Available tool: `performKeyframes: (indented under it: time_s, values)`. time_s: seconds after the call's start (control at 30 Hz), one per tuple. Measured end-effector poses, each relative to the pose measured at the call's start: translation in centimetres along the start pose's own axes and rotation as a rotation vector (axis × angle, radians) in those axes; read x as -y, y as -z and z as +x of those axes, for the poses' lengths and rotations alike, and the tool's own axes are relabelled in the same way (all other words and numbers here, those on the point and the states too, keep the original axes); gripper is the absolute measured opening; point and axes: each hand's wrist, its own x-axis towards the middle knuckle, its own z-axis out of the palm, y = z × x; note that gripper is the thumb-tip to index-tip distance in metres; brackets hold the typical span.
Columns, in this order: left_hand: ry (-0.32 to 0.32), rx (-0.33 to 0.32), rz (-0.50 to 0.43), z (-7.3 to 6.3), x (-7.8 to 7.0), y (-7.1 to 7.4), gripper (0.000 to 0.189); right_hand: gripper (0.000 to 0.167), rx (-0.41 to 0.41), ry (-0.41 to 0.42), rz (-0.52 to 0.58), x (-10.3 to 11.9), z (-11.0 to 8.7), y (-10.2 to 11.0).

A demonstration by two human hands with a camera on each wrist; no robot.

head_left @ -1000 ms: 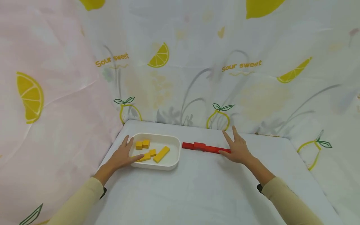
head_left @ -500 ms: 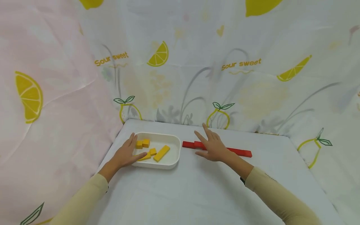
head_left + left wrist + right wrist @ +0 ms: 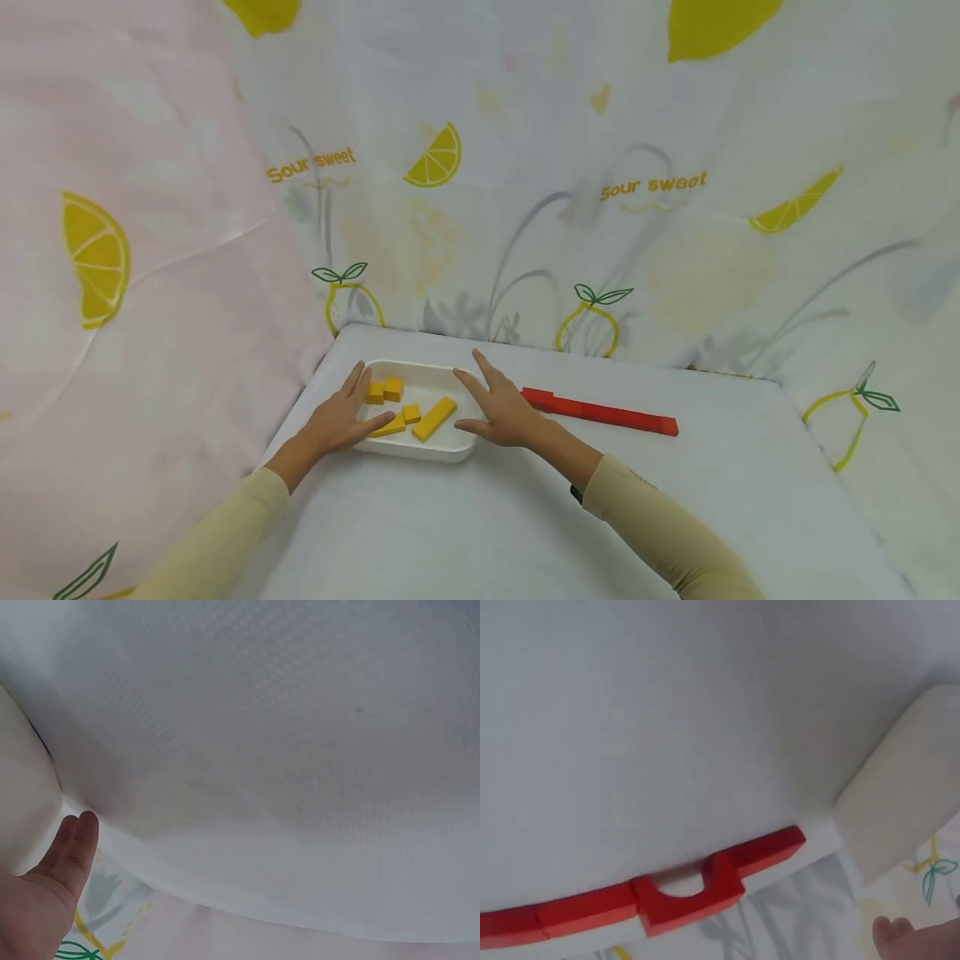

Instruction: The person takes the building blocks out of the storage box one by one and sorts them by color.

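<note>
A white tray (image 3: pixel 420 452) with rounded corners stands at the left of the table, holding several yellow blocks (image 3: pixel 434 419). My left hand (image 3: pixel 333 421) is at its left end, fingers extended and thumb reaching over the front left corner. At the right end is my right hand (image 3: pixel 506 412), fingers spread, covering part of the rim. Whether either hand touches the tray I cannot tell. In the left wrist view, the left fingers (image 3: pixel 78 851) stand straight beside the tray wall (image 3: pixel 22 780). The right wrist view catches only some fingertips (image 3: pixel 900 934) near the tray.
Right of the tray, a row of red blocks (image 3: pixel 607 414) lies end to end near the back of the white table (image 3: pixel 480 533). One red block (image 3: pixel 694 900) has a half-round notch. Lemon-printed cloth (image 3: pixel 525 225) hangs behind and at the left.
My right hand has travelled left, from above the right part of the red row to the tray's right end. My left hand has shifted slightly. Tray and blocks look unmoved.
</note>
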Motion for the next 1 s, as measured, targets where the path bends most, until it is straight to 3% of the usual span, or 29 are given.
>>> performKeyframes:
  time_s: [0.27,0.43,0.57,0.77,1.0]
  values:
    - [0.021,-0.021,-0.011,0.2,-0.2,-0.3,0.104,0.094,0.034,-0.002,0.149,2.3,3.3,-2.4]
    - [0.016,-0.015,-0.016,0.6,-0.5,-0.5,0.105,0.101,0.048,-0.074,0.123,2.7,4.6,-3.5]
    - [0.028,-0.012,-0.011,0.6,-0.6,-0.5,0.105,0.092,0.057,-0.097,0.05,2.8,5.3,-4.3]
    - [0.035,-0.033,-0.019,0.4,-0.3,-0.1,0.104,0.073,0.046,-0.044,0.036,3.2,5.8,-4.8]
    - [0.05,-0.014,-0.045,0.2,-0.1,0.0,0.105,0.056,0.178,-0.141,0.005,3.6,6.4,-5.0]
